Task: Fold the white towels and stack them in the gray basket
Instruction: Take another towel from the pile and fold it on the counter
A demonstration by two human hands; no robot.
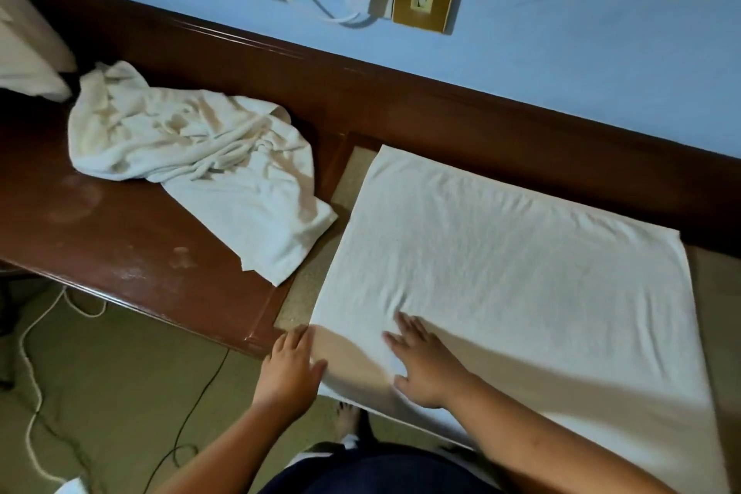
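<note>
1. Head view, the towel in hand: a flat white towel (509, 285) lies spread over the right half of the frame, on the table (120, 237). Its near edge hangs a little over the table's front.
2. Head view, the grips: both are bare and open. The right grip (421, 367) rests palm down on the towel with its fingers spread, just inside the near left corner. The left grip (290, 367) lies at that same corner with straight fingers along the towel's left edge and its thumb toward the cloth. I see no pinch.
3. Head view, the relation that matters: the towel's long axis seems to run across the frame, left to right, parallel to the wall. Nearly all the cloth lies right of and beyond both grips. The left grip is nearer the left edge, so a fold across the long axis would likely start from there.
4. Head view, the rest: a crumpled white towel (192, 156) sits in the upper left on the same table, well apart from both grips and not yet folded. The gray basket is not in view.
</note>
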